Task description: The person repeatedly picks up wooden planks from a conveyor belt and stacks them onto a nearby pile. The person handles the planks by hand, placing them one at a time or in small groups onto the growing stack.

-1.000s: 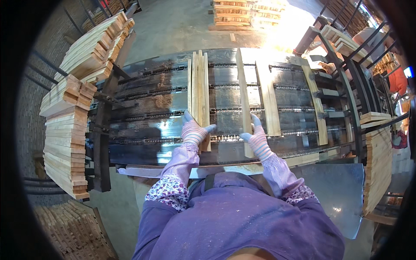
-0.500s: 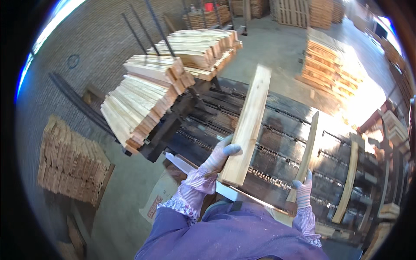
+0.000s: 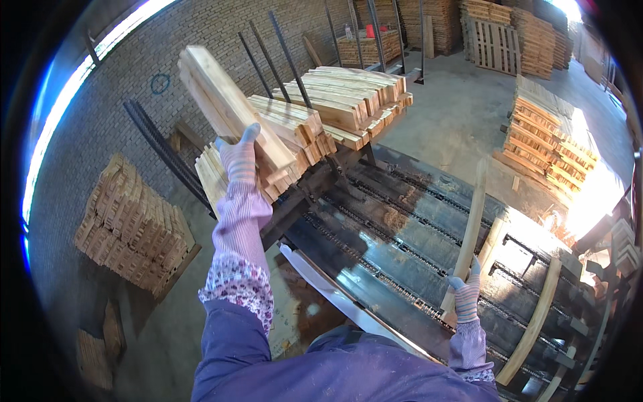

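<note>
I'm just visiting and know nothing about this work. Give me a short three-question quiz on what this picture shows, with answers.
1. True or false: the left hand holds a thick plank raised near the stacked planks.
2. What does the right hand grip? A) a metal rod B) a thin board C) nothing
3. What covers both hands?

Key: 1 true; 2 B; 3 gloves.

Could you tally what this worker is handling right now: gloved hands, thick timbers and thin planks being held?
Gloved hands: 2, the left hand and the right hand
Thick timber, raised in the left hand: 1
Thin plank, gripped in the right hand: 1
Total: 4
</note>
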`<action>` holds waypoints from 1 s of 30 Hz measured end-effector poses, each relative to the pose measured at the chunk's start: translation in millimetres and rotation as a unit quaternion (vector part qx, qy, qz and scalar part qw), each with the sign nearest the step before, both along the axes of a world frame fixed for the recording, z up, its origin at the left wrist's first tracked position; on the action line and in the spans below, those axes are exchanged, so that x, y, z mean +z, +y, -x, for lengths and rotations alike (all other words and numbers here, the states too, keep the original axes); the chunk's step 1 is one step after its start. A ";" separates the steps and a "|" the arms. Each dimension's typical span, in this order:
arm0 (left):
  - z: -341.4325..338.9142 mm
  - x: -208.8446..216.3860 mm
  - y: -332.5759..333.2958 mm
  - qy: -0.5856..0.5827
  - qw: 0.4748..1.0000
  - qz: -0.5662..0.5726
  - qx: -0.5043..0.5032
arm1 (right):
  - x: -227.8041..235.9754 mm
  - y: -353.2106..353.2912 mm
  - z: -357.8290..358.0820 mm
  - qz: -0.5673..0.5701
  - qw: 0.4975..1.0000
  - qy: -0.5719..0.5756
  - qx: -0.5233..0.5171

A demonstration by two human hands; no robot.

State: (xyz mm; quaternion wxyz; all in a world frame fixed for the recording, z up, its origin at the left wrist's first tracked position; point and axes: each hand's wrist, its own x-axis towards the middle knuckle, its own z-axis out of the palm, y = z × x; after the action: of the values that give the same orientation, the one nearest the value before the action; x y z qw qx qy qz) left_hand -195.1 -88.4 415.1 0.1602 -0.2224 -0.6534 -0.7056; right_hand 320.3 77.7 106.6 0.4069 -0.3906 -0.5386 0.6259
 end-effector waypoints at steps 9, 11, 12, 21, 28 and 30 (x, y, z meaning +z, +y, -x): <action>107.7 14.5 54.7 -0.140 0.790 0.593 0.058 | 48.3 -5.7 -10.6 -0.044 0.998 0.039 -0.006; 106.9 0.0 55.2 -0.142 0.783 0.601 0.076 | 77.1 -4.0 -2.3 -0.046 0.998 0.031 0.014; 92.2 -11.1 68.0 -0.147 0.793 0.583 0.099 | 91.0 2.6 0.9 -0.049 0.998 0.023 0.016; 68.4 -93.5 26.2 -0.175 0.979 -0.045 -0.089 | 201.2 112.1 296.6 -0.446 0.891 -0.021 0.080; -41.5 -94.3 4.1 0.064 0.986 -0.107 -0.109 | 309.6 138.0 492.9 -0.558 0.731 -0.366 0.145; -67.7 -119.2 -22.0 0.027 0.953 -0.105 -0.282 | 287.1 140.0 537.5 -0.605 0.636 -0.449 0.167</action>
State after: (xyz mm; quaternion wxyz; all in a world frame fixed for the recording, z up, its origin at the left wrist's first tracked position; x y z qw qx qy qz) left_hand -127.4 -110.4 295.9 -0.0048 -0.3987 -0.4815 -0.7805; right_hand -217.1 217.7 393.7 0.1488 -0.1927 -0.9693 -0.0351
